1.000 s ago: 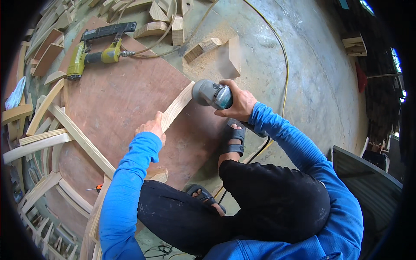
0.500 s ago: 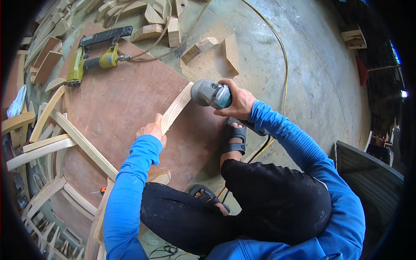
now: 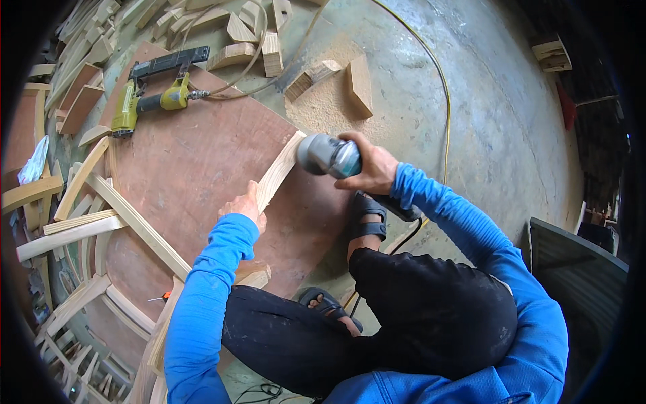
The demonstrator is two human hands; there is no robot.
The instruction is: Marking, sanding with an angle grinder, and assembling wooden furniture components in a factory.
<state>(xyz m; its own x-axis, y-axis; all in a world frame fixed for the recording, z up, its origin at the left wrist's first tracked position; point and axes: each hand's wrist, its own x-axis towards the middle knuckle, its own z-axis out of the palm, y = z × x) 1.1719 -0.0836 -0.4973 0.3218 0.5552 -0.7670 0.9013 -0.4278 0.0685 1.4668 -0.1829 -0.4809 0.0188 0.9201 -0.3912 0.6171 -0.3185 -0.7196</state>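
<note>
My left hand (image 3: 243, 203) is closed around the near end of a pale, flat strip of wood (image 3: 281, 167), which slants up and to the right above a reddish plywood sheet (image 3: 202, 155). In my right hand (image 3: 375, 166) is a grey and teal angle grinder (image 3: 334, 157), gripped around its body. The grinder's round head sits against the right edge of the strip, close to its far end. Its disc is hidden from above, so I cannot tell exactly where it touches. A dark cord trails from the grinder's rear past my sandalled foot (image 3: 369, 219).
A yellow-green nail gun (image 3: 151, 101) with an air hose lies on the plywood's far corner. Wood offcuts (image 3: 360, 86) and sawdust (image 3: 330, 111) are beyond it. Curved wooden frames (image 3: 134, 225) crowd the left. A yellow hose (image 3: 444, 87) crosses the concrete floor.
The grinder's head has slid slightly toward me along the strip's right edge. My left hand keeps its hold on the strip. The whole view has shifted a little.
</note>
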